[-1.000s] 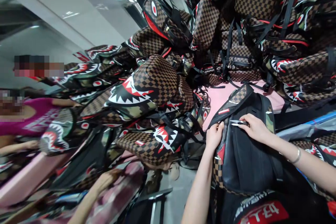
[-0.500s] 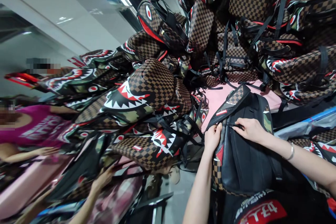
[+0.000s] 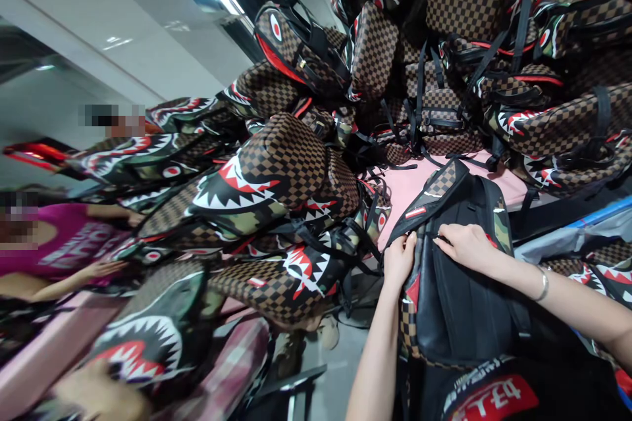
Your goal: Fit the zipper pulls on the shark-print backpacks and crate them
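A backpack [image 3: 464, 302] with a black back panel and brown checkered edging stands in front of me. My left hand [image 3: 401, 260] is closed on its left edge near the top. My right hand [image 3: 467, 247] lies on the top of the back panel, fingers pinched round small thread snips whose dark tip [image 3: 437, 239] just shows by the shoulder strap [image 3: 434, 194]. A bracelet sits on my right wrist [image 3: 542, 284].
A big pile of brown checkered shark-mouth backpacks [image 3: 276, 177] covers the pink table [image 3: 409, 187] ahead and to the right. At the left a person in a magenta top [image 3: 64, 243] works. Another person's hand [image 3: 93, 391] holds a shark-mouth backpack [image 3: 148, 335] at lower left.
My right hand has slid a little left and down along the backpack's top, and the snips are now mostly hidden. At lower left a co-worker has brought a shark-mouth backpack into view.
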`<state>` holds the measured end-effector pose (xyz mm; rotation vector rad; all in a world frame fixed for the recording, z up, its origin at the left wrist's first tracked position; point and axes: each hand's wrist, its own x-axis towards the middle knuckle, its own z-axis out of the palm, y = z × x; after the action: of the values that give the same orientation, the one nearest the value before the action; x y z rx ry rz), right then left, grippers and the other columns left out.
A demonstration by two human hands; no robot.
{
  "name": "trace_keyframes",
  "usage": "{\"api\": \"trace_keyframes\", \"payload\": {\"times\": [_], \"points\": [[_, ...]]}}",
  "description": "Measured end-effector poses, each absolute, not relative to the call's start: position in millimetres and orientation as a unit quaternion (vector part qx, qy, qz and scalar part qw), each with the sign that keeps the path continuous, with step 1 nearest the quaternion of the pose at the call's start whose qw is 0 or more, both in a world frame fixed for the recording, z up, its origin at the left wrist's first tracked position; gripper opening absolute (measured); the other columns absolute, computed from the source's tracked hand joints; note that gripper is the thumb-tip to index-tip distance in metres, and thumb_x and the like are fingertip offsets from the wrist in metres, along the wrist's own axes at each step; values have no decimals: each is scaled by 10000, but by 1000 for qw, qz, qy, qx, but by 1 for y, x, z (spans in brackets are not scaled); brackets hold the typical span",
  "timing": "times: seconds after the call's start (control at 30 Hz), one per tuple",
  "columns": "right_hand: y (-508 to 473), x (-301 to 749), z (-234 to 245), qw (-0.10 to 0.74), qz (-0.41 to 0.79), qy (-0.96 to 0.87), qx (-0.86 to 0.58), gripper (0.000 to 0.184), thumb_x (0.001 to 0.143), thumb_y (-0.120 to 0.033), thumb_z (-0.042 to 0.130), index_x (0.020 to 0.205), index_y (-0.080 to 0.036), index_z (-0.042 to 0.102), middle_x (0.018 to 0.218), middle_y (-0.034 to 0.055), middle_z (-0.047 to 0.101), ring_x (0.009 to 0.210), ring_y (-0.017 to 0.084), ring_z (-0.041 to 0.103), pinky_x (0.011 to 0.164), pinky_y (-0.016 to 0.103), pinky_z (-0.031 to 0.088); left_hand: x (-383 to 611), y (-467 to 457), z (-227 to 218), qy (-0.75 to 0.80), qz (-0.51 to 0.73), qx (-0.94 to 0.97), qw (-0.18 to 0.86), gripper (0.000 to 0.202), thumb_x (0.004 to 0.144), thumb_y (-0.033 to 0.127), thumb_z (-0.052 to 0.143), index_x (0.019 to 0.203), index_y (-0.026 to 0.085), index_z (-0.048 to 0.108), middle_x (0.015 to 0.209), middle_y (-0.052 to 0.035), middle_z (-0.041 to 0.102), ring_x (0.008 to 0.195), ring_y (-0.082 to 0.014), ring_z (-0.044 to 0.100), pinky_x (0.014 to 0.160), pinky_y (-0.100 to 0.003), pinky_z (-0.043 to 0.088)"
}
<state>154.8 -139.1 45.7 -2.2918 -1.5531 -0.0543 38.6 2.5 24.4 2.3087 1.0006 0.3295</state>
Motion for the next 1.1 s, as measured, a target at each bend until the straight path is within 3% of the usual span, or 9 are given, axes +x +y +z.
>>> {"api": "trace_keyframes", "payload": {"times": [0.23,0.53,1.1], "points": [[-138,145,44,172,-30,-534,-827,221,901,-329,408,807,-177,537,722,71,629,636,200,612,497,254,309,40,0,26,379,123,869,292,435,830,491,333,682,174,592,628,-35,601,591,-149,537,557,-224,339],[-142,155,34,300,-11,-497,-814,159,853,-337,502,816,-193,559,735,7,654,655,150,611,533,234,339,40,2,26,375,121,872,292,435,827,492,337,723,174,615,680,-41,628,621,-152,546,573,-226,351],[-138,163,37,294,35,-502,-813,162,842,-336,512,799,-197,583,708,4,654,631,149,605,539,226,354,40,1,26,375,126,870,294,428,825,494,344,705,176,605,671,-39,625,638,-155,556,575,-226,351]]}}
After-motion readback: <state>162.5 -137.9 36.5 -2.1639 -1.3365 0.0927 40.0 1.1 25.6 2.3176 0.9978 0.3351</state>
